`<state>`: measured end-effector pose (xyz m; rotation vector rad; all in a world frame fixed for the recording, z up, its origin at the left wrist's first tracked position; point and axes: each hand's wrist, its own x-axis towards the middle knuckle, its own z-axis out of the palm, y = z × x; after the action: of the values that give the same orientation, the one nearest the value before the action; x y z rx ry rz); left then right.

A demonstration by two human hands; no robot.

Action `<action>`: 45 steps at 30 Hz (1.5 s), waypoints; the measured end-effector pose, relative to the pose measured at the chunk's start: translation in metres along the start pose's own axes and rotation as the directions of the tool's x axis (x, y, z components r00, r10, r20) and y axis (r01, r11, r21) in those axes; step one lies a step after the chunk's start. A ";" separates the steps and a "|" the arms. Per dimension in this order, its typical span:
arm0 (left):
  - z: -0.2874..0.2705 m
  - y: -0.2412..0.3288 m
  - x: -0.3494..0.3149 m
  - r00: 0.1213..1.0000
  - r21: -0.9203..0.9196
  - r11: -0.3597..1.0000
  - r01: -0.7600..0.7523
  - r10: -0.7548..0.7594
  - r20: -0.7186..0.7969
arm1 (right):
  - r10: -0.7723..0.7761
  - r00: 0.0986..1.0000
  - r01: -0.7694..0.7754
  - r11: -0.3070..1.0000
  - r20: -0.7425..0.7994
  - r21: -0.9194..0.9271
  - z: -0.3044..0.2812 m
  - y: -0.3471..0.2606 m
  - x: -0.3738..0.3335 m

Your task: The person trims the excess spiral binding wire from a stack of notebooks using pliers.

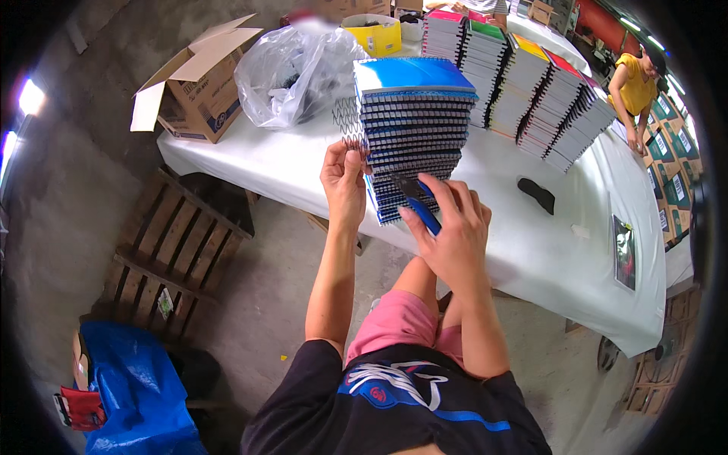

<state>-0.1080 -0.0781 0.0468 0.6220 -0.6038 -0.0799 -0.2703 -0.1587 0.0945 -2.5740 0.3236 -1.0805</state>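
A tall stack of spiral notebooks (413,144) with a blue cover on top stands in front of me on the white-covered table, its dark bindings facing me. Loose ends of spiral coils (346,121) stick out from its left side. My left hand (345,178) is closed at that side, thumb and fingers pinching around a coil end; the exact grip is partly hidden. In my right hand (459,227) is a pair of blue-handled cutting pliers (421,208), its dark jaws against the bindings low on the stack.
More notebook stacks (523,83) with coloured covers stand at the back right. An open cardboard box (201,95), a clear plastic bag (292,76) and a yellow bin (375,36) sit behind. A black flat object (537,196) lies rightward. Another person (635,83) works at far right, beside stacked boxes.
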 end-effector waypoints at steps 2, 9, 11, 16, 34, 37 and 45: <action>0.000 -0.001 -0.003 1.000 -0.001 1.000 -0.014 0.014 -0.010 | 0.001 0.999 -0.004 0.997 -0.042 -0.076 0.004 -0.006 0.008; -0.004 -0.004 -0.002 0.997 -0.086 0.995 -0.059 0.055 -0.045 | 0.021 0.998 -0.030 0.983 -0.052 -0.179 0.017 -0.010 0.011; -0.006 -0.006 -0.002 0.996 -0.074 0.995 -0.072 0.068 -0.059 | 0.035 0.998 -0.043 0.983 -0.046 -0.179 0.021 -0.010 0.012; -0.005 -0.005 -0.002 0.997 -0.017 0.998 -0.059 0.058 -0.059 | 0.012 0.998 -0.024 0.985 -0.069 -0.171 0.026 -0.010 0.014; -0.007 0.007 -0.002 1.000 0.103 0.994 -0.024 0.024 -0.001 | 0.177 0.984 -0.176 0.984 0.034 -0.042 0.033 -0.005 0.017; -0.012 0.011 -0.003 1.000 0.127 0.992 0.010 -0.011 0.011 | 0.089 0.994 -0.098 0.984 -0.067 -0.146 0.024 -0.011 0.018; -0.009 0.018 -0.006 0.999 0.198 0.980 0.035 -0.037 0.006 | 0.069 0.992 -0.094 0.963 -0.106 -0.252 0.027 -0.023 0.022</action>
<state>-0.1099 -0.0570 0.0486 0.8259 -0.6139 -0.0570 -0.2336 -0.1395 0.0994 -2.7068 0.6260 -1.2047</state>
